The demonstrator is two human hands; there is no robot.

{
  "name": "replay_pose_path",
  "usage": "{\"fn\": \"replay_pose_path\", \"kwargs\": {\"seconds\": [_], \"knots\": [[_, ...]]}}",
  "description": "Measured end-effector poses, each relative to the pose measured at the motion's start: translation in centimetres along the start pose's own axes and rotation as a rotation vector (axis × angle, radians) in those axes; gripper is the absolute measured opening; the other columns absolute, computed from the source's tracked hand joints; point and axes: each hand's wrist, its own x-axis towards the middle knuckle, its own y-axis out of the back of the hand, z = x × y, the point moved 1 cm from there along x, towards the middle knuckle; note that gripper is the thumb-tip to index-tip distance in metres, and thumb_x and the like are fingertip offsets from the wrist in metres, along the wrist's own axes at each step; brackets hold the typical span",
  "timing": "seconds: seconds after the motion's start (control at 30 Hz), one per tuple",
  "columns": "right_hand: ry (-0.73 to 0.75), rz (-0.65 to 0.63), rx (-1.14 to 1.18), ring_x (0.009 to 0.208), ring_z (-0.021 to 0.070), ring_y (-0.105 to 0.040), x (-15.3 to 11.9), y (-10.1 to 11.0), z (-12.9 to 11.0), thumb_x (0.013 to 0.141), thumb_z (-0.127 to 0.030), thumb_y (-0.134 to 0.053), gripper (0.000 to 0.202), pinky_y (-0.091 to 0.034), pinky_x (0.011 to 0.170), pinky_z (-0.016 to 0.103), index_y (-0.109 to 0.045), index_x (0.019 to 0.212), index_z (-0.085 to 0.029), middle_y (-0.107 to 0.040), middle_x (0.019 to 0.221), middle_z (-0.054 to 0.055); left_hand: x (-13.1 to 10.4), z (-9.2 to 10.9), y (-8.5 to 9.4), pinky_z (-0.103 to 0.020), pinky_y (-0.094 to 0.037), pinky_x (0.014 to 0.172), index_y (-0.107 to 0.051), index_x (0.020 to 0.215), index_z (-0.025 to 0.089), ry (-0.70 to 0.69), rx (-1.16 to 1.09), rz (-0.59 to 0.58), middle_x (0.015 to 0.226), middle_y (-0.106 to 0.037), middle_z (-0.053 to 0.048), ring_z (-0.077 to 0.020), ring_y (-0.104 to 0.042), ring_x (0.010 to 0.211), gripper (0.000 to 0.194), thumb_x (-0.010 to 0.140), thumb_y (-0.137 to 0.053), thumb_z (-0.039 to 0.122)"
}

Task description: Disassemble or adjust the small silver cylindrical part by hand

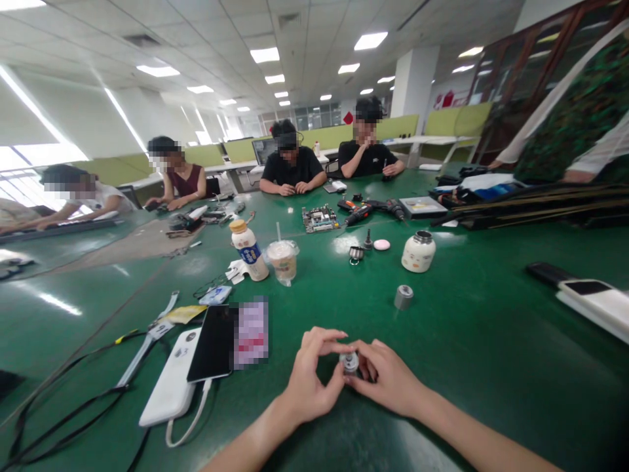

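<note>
My left hand [314, 377] and my right hand [390, 377] meet low in the middle of the view. Between their fingertips they pinch a small round grey-and-clear cap-like piece [349, 363]; its exact kind is unclear. Beyond my right hand, a short silver cylinder [403, 299] stands upright on the green table [472, 328]. Farther back is a cream flask [419, 254] with a face drawn on it and its metal mouth uncovered. Left of the flask are a pink disc [381, 245], a small dark pointed part [368, 240] and a metal piece with a ring [356, 254].
A bottle [249, 252] and a plastic cup with a straw [284, 261] stand ahead left. Nearer lie a white power bank [170, 383], a black phone [212, 344] and straps. A circuit board [319, 218] and a power drill [361, 213] lie farther off. Several people sit around.
</note>
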Motion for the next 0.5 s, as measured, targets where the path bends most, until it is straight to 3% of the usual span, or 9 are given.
{"fn": "replay_pose_path", "kwargs": {"seconds": [0.1,0.3,0.5], "knots": [[-0.004,-0.007,-0.011,0.065,0.0162,-0.053,-0.08,-0.06,0.05,0.085,-0.034,-0.065,0.016,-0.035,0.064,0.026,-0.055,0.09,-0.022,-0.059,0.068,-0.004,0.17,0.22,0.11,-0.042,-0.041,0.089,-0.048,0.121,0.026,0.004,0.012,0.007,0.108,-0.072,-0.004,-0.0251,-0.059,0.101,0.048,0.078,-0.061,0.008],[0.008,-0.005,0.007,0.065,0.0162,-0.053,-0.04,0.14,-0.26,0.087,-0.034,-0.064,0.017,-0.035,0.065,0.027,-0.058,0.1,-0.024,-0.059,0.068,-0.005,0.54,0.19,0.03,-0.041,-0.039,0.086,-0.05,0.117,0.026,0.049,0.074,0.032,0.087,-0.074,0.0,-0.0248,-0.06,0.091,0.044,0.08,-0.069,0.014],[-0.013,0.0,-0.028,0.066,0.0171,-0.053,-0.17,-0.25,0.2,0.086,-0.036,-0.064,0.016,-0.035,0.063,0.027,-0.056,0.089,-0.022,-0.059,0.067,-0.003,0.28,0.6,0.2,-0.041,-0.039,0.092,-0.051,0.12,0.027,0.014,0.018,-0.031,0.114,-0.07,-0.004,-0.0248,-0.058,0.107,0.044,0.081,-0.063,0.009]]}}
